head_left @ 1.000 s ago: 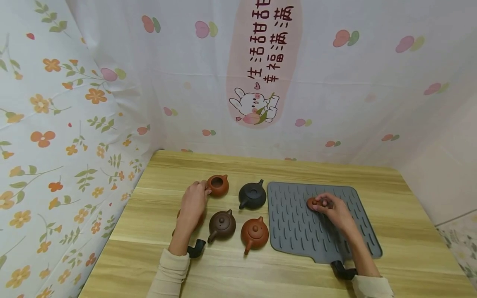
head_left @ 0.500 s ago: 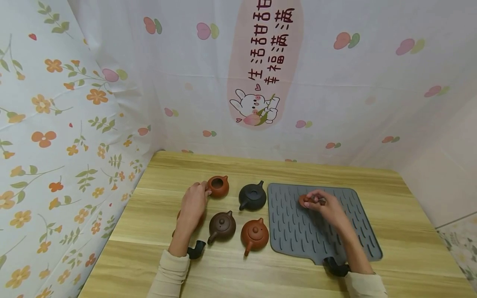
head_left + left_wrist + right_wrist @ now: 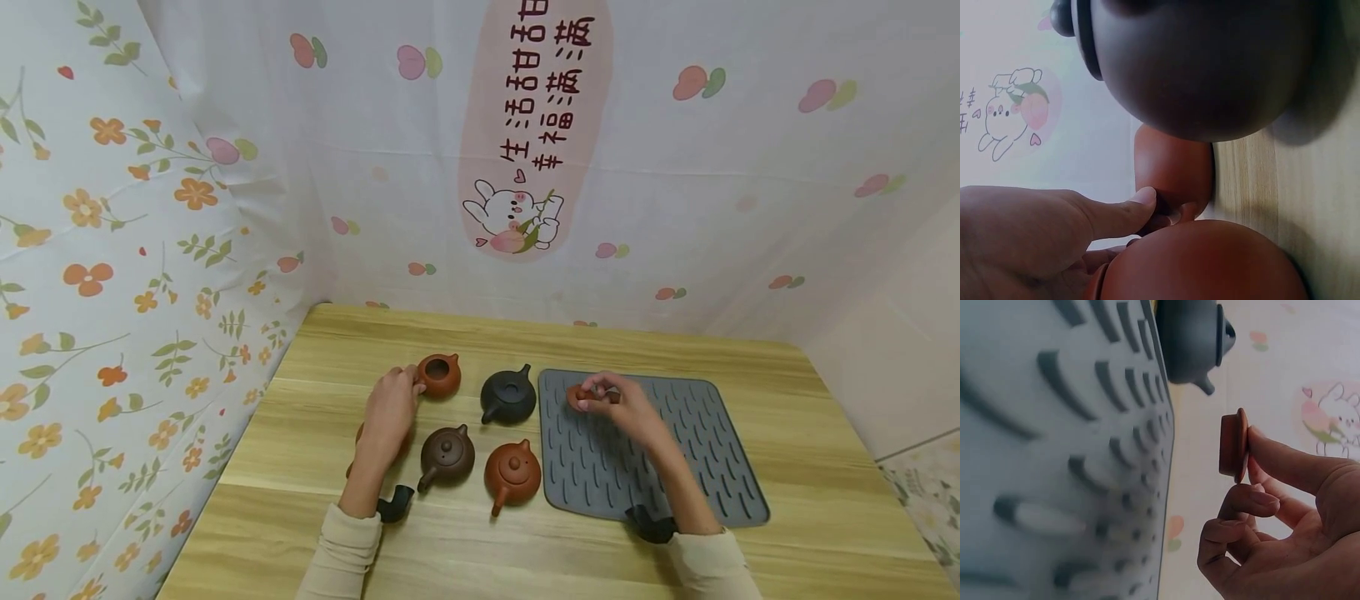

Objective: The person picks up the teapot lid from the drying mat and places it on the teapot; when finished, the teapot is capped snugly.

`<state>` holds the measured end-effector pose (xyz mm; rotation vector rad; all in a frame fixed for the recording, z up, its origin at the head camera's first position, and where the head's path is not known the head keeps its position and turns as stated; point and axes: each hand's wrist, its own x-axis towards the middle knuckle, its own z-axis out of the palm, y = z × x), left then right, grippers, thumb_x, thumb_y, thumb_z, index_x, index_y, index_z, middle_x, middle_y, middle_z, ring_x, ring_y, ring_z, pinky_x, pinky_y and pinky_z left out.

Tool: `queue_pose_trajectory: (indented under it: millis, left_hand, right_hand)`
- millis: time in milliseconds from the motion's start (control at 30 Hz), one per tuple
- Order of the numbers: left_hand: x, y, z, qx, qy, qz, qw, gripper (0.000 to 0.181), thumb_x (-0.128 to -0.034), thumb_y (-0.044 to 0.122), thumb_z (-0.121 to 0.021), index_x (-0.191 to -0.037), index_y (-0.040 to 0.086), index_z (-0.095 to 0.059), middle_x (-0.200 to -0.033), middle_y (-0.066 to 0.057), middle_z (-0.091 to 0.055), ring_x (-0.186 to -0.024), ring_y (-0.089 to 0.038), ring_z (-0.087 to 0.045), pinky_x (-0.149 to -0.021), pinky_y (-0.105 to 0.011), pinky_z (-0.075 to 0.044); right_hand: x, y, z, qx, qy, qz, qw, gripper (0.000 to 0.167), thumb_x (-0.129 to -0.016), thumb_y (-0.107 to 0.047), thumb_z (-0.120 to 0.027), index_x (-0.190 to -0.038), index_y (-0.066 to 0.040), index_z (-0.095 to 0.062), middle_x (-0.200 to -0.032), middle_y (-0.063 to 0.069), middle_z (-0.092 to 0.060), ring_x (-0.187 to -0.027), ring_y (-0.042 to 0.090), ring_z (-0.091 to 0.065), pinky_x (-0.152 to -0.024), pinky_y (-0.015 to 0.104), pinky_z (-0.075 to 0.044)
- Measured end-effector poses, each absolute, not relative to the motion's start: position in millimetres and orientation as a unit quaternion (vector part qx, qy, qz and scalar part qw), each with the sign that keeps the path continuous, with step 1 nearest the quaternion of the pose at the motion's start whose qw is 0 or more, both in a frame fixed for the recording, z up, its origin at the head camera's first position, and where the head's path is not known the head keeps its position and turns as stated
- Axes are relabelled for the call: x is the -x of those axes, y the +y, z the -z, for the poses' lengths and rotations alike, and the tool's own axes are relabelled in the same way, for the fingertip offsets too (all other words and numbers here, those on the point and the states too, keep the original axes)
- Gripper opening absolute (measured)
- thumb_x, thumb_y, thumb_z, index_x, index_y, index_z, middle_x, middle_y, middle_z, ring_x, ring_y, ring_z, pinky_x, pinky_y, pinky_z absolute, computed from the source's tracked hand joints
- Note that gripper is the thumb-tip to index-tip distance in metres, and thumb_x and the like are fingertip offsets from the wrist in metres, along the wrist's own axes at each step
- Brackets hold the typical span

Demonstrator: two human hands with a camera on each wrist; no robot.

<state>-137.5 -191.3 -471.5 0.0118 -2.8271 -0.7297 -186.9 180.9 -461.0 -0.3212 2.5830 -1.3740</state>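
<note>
My right hand (image 3: 626, 410) pinches a reddish-brown teapot lid (image 3: 1234, 445) by its knob, raised above the left part of the grey mat. On the left, my left hand (image 3: 392, 406) grips the handle of a lidless orange-brown teapot (image 3: 439, 376) between thumb and fingers; its round opening faces up. In the left wrist view the thumb lies on that handle, and this teapot (image 3: 1172, 165) stands on the wood. Under my left forearm another reddish teapot (image 3: 1204, 265) is mostly hidden in the head view. Between the hands a black teapot (image 3: 508, 394) stands with its lid on.
A dark brown teapot (image 3: 447, 454) and an orange-red teapot (image 3: 513, 472), both lidded, stand nearer the front. The grey ridged mat (image 3: 600, 475) covers the right part of the wooden table (image 3: 480, 554). A printed cloth (image 3: 375, 208) hangs behind the table.
My right hand has carried the lid leftward across the mat, from its middle toward its left edge. The left hand has kept still on the teapot's handle.
</note>
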Motion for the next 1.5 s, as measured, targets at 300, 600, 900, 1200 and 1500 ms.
queue_pose_trajectory:
  millis: [300, 600, 900, 1200, 1500]
  left_hand:
    - [136, -192, 472, -0.008, -0.964, 0.246, 0.103, 0.011, -0.1015, 0.002, -0.075, -0.094, -0.003, -0.068, -0.085, -0.019, -0.065, -0.086, -0.043, -0.073, -0.073, -0.054, -0.060]
    - [135, -192, 471, -0.007, -0.963, 0.250, 0.102, 0.009, -0.1017, 0.003, -0.075, -0.098, -0.004, -0.070, -0.087, -0.020, -0.066, -0.087, -0.043, -0.073, -0.076, -0.054, -0.060]
    - [136, -193, 473, -0.006, -0.962, 0.252, 0.102, 0.010, -0.1018, 0.003, -0.075, -0.096, -0.002, -0.069, -0.084, -0.018, -0.064, -0.083, -0.041, -0.071, -0.072, -0.052, -0.059]
    - [136, -193, 473, -0.005, -0.961, 0.255, 0.106, 0.010, -0.1013, 0.003, -0.075, -0.095, -0.002, -0.069, -0.084, -0.018, -0.064, -0.084, -0.042, -0.072, -0.072, -0.052, -0.059]
    - [137, -193, 473, -0.007, -0.961, 0.254, 0.107, 0.011, -0.1014, 0.003, -0.075, -0.095, -0.001, -0.068, -0.084, -0.018, -0.064, -0.083, -0.041, -0.072, -0.072, -0.052, -0.059]
  right_hand:
    - [188, 160, 455, 0.114, 0.862, 0.477, 0.125, 0.021, -0.100, -0.007, -0.079, -0.116, 0.001, -0.069, -0.101, 0.010, -0.052, -0.076, 0.019, -0.046, -0.070, 0.033, -0.041]
    - [191, 143, 450, 0.150, 0.842, 0.498, 0.147, 0.018, -0.102, -0.005, -0.076, -0.117, 0.002, -0.067, -0.103, 0.011, -0.050, -0.079, 0.019, -0.048, -0.077, 0.038, -0.047]
    - [197, 125, 444, 0.164, 0.822, 0.517, 0.173, 0.020, -0.103, -0.008, -0.076, -0.118, 0.001, -0.067, -0.103, 0.010, -0.049, -0.085, 0.021, -0.052, -0.084, 0.048, -0.050]
    - [199, 108, 441, 0.179, 0.815, 0.519, 0.184, 0.018, -0.102, -0.006, -0.077, -0.118, -0.001, -0.068, -0.099, 0.006, -0.049, -0.081, 0.019, -0.051, -0.082, 0.048, -0.048]
    - [205, 89, 442, 0.203, 0.808, 0.514, 0.203, 0.018, -0.103, -0.004, -0.075, -0.118, 0.001, -0.068, -0.098, 0.006, -0.049, -0.083, 0.019, -0.052, -0.082, 0.040, -0.048]
